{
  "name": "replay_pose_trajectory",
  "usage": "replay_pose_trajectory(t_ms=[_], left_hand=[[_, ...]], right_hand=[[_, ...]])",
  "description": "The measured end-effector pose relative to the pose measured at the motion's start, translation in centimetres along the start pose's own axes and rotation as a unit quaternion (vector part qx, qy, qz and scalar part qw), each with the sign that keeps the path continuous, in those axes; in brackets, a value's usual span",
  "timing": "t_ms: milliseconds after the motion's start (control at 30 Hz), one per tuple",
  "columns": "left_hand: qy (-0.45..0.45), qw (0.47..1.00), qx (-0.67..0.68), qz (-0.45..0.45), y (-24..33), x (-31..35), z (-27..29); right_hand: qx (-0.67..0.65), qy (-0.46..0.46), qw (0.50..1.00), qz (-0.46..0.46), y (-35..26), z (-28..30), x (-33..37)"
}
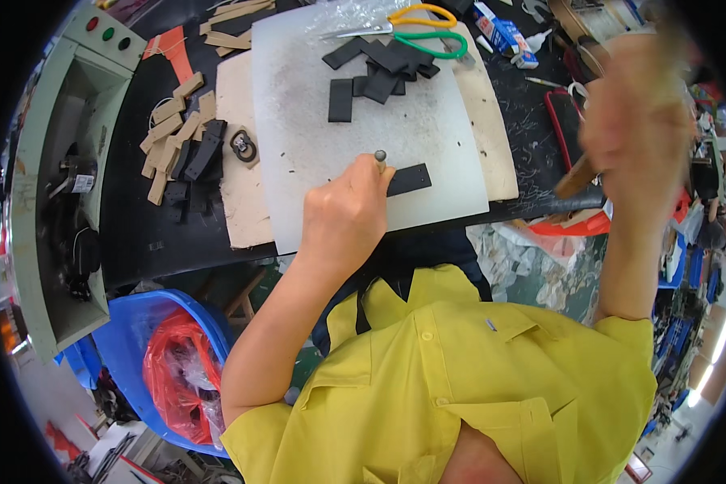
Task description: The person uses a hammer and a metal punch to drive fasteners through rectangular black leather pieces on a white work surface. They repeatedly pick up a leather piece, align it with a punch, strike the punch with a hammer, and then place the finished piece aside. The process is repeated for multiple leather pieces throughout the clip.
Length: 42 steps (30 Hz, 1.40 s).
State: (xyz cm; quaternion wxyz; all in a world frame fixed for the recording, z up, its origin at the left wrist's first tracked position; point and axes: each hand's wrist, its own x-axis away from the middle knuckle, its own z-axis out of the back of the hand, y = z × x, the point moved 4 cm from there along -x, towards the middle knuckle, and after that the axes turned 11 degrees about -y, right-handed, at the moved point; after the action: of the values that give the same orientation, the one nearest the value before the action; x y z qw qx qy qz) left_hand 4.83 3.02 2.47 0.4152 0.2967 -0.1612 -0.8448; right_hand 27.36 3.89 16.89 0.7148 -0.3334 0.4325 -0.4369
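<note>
My left hand (347, 211) is closed around a metal punch (380, 155), whose round top shows above the fingers. It rests over a black strip (410, 180) on the white board (298, 145); the punch's lower end is hidden by the hand. Raised at the right, my right hand (639, 133) is smeared by motion. It grips a wooden-handled tool (577, 177); the handle's end sticks out below the fist, and the tool's head is too blurred to make out. Farther up the board lies a heap of black strips (383, 68).
Scissors (427, 32) with yellow and green handles lie behind the heap. Tan strips (169, 133) and black pieces (206, 153) are piled left, beside a small black ring-shaped item (243, 145). A blue-white box (504, 36) lies back right. A blue bin (129, 323) stands below left.
</note>
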Motion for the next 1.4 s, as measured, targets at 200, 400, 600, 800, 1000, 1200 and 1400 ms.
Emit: replay_pose_trajectory(t_ms=[200, 400, 600, 800, 1000, 1200, 1400], left_hand=[[-0.033, 0.999, -0.015, -0.002, 0.1, -0.3, -0.5], [-0.043, 0.997, -0.056, -0.020, 1.0, -0.3, -0.5], [-0.049, 0.995, -0.076, -0.043, 1.0, 0.3, -0.6], [0.005, 0.932, 0.303, 0.197, -1.4, 0.1, 1.1], [-0.023, 0.919, 0.316, 0.236, -3.1, 0.8, 1.6], [-0.027, 0.972, 0.165, 0.167, -1.7, 0.0, 1.0], [-0.072, 0.993, -0.011, 0.093, -0.1, -0.7, -1.2]], right_hand=[[0.375, -0.168, 0.912, 0.011, 4.3, -3.9, 0.8], [0.526, 0.012, 0.833, -0.172, 12.9, 1.7, 2.0], [0.502, 0.070, 0.862, 0.028, 12.9, -3.5, 3.2], [0.291, -0.092, 0.949, 0.076, 9.7, -11.7, 4.9], [0.293, -0.080, 0.952, 0.050, 9.2, -11.8, 4.3], [0.261, -0.081, 0.958, 0.093, 9.7, -11.6, 4.1], [0.201, -0.028, 0.978, -0.047, 12.4, -7.2, 2.9]])
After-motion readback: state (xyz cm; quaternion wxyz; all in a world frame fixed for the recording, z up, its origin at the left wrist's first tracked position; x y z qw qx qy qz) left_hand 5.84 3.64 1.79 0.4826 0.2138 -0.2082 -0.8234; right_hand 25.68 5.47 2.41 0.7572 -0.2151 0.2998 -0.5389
